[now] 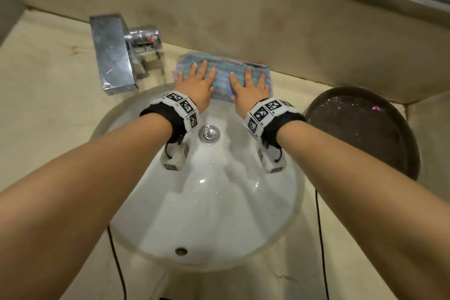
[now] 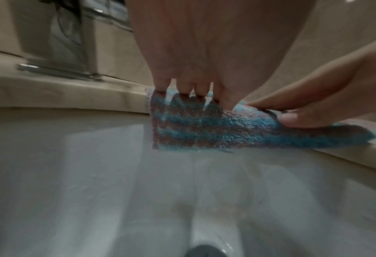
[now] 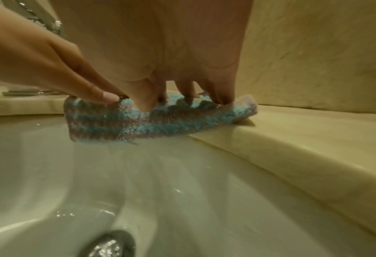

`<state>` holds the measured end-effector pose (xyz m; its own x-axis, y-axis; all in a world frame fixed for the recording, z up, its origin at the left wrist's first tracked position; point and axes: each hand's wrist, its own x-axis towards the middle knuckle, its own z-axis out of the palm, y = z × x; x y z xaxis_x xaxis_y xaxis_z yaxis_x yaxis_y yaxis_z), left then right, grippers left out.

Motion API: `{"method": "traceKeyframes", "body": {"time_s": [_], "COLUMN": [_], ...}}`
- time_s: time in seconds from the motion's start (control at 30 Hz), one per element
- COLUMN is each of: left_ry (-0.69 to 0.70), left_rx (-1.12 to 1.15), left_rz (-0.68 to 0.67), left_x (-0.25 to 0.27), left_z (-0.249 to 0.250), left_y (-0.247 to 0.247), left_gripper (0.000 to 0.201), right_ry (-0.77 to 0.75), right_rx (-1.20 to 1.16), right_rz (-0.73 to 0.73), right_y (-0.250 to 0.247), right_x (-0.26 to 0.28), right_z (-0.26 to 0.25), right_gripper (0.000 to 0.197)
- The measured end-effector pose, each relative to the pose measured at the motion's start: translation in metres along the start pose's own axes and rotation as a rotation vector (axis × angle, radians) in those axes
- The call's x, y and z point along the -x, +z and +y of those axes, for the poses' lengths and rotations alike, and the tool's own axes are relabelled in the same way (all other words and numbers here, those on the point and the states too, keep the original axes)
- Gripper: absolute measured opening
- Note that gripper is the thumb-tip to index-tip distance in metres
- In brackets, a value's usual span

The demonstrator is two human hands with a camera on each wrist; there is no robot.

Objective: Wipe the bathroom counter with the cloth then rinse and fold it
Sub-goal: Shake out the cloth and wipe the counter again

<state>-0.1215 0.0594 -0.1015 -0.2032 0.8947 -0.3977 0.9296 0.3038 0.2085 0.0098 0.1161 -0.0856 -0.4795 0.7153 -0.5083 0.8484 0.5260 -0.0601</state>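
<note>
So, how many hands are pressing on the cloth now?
2: the left hand lies flat on the left half of the cloth, the right hand flat on its right half.

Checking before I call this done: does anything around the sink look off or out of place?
Mostly tidy. The folded cloth, pressed flat under the left hand and right hand, overhangs the sink rim instead of lying fully on the counter.

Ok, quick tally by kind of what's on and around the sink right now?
Hands: 2, left hand, right hand
Folded striped cloth: 1
Chrome faucet: 1
White sink: 1
Dark round basin: 1
Total: 6
</note>
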Motion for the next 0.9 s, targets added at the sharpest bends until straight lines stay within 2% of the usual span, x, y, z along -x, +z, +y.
{"method": "traceKeyframes", "body": {"time_s": [0.2, 0.5, 0.67, 0.8, 0.9], "left_ry": [-0.126, -0.162, -0.067, 0.033, 0.083], "left_rx": [0.048, 0.004, -0.049, -0.079, -0.081], "left_rz": [0.063, 0.03, 0.009, -0.025, -0.041], "left_x": [0.015, 0.013, 0.014, 0.007, 0.004], "left_z": [-0.022, -0.01, 0.018, 0.054, 0.074], "left_y": [0.003, 0.0, 0.006, 0.01, 0.013], "left_gripper": [0.052, 0.056, 0.059, 0.06, 0.061], "right_ry": [-0.121, -0.223, -0.168, -0.072, -0.06], "right_rx": [0.048, 0.078, 0.068, 0.072, 0.089], "right_rz": [-0.011, -0.035, 0.027, -0.016, -0.024], "right_y": [-0.006, -0.015, -0.006, -0.003, -0.003], "right_x": [-0.012, -0.012, -0.001, 0.013, 0.024], "right_z": [-0.026, -0.002, 0.031, 0.068, 0.084], "right_gripper": [0.073, 0.075, 0.066, 0.069, 0.07]}}
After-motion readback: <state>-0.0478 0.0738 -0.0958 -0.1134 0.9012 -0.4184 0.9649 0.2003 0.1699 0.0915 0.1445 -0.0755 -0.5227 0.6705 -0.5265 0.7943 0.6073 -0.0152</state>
